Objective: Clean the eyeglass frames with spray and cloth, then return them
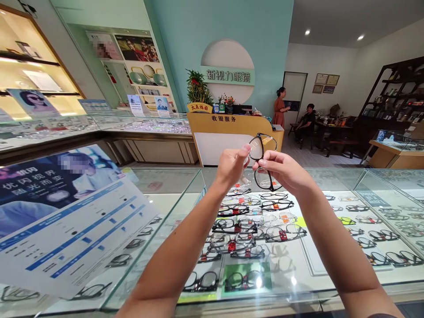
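Observation:
A pair of black-framed eyeglasses (264,179) is held up above the glass display case, turned so that one lens is above the other. My left hand (232,165) is closed at the edge of the upper lens, thumb against it. Near the middle of the frame, between the two lenses, my right hand (285,170) pinches the eyeglasses with thumb and fingers. Some fingertips of both hands are hidden. Below, inside the glass display case (202,176), lie rows of spectacle frames (235,226), several with red or orange tags.
A large printed price board (66,221) leans on the counter at left. Beyond stands a yellow-fronted cashier desk (232,126) with a plant (198,88). Two people, one standing (280,110) and one seated (306,123), are at the back right. Another glass showcase (397,143) stands at far right.

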`<state>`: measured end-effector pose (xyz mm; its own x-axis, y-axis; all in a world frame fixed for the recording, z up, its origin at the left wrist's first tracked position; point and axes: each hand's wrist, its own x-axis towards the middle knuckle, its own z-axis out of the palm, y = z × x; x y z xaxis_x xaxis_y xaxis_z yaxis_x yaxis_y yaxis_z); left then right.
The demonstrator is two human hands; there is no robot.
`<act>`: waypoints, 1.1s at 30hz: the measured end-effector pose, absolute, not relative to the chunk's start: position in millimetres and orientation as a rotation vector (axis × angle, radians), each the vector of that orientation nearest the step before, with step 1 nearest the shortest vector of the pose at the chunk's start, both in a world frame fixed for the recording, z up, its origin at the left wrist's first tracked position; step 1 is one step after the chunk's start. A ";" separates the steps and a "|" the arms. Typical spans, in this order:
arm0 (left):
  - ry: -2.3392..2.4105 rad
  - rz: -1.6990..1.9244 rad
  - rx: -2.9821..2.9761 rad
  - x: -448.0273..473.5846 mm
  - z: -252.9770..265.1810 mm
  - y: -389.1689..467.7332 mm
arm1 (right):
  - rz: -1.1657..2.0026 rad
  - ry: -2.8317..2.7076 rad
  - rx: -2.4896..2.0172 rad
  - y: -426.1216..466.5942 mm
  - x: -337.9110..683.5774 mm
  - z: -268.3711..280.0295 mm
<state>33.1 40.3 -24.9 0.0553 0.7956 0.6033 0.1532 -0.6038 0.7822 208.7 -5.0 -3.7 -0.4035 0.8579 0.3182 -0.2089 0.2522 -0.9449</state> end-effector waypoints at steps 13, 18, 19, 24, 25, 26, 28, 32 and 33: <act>0.823 1.538 1.844 33.1 -23.0 37.3 | 1.374 -1.479 -0.608 -4.7 210.0 -2.0; 0.758 1.284 2.044 36.2 -24.5 32.5 | 1.337 -1.317 -0.573 0.7 212.2 -1.9; 0.756 1.262 2.063 37.3 -25.4 31.8 | 1.335 -1.299 -0.572 1.3 212.4 -1.8; 0.732 1.269 2.070 40.2 -28.0 31.2 | 1.321 -1.274 -0.594 1.5 212.1 -1.0; 0.735 1.269 2.069 40.3 -27.7 30.8 | 1.324 -1.276 -0.591 1.3 212.0 -0.9; 0.740 1.268 2.069 40.4 -27.2 30.2 | 1.331 -1.277 -0.586 1.1 212.0 -0.8; 0.748 1.278 2.064 40.2 -25.7 28.8 | 1.350 -1.270 -0.577 0.7 212.4 -0.6; 0.785 1.405 2.017 32.8 -22.6 32.8 | 1.345 -1.250 -0.578 -0.4 214.9 0.9; 0.812 1.446 2.000 28.1 -22.2 37.0 | 1.340 -1.245 -0.575 -0.8 215.7 1.6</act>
